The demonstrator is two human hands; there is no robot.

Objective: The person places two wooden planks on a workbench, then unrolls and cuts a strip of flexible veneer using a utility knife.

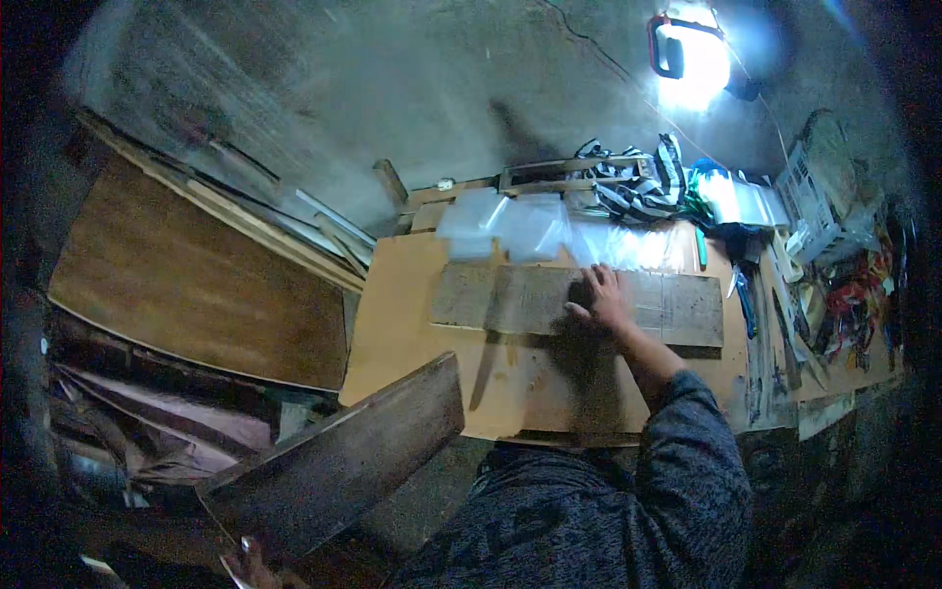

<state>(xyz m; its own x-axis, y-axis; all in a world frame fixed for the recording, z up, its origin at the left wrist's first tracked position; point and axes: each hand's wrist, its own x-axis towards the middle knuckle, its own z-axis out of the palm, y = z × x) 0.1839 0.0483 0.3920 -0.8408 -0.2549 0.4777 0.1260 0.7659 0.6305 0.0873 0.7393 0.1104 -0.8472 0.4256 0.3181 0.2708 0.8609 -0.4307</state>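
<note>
A long, flat wooden board (677, 304) with faint lines across it lies on the table. My right hand (603, 299) rests on top of it near its middle, fingers spread. At the lower left, my left hand (257, 567) grips the low end of a second, darker wooden board (343, 456). That dark board slants up to the right, its upper end over the table's near left corner. Shadow and the picture's edge hide part of the left hand.
The tan worktable (392, 314) carries clear plastic sheets (535, 226) behind the board. Scissors (741, 294) and a green-handled tool (701, 248) lie at the right. A large brown panel (196, 275) stands left. A bright lamp (692, 59) hangs on the wall, above striped straps (638, 187).
</note>
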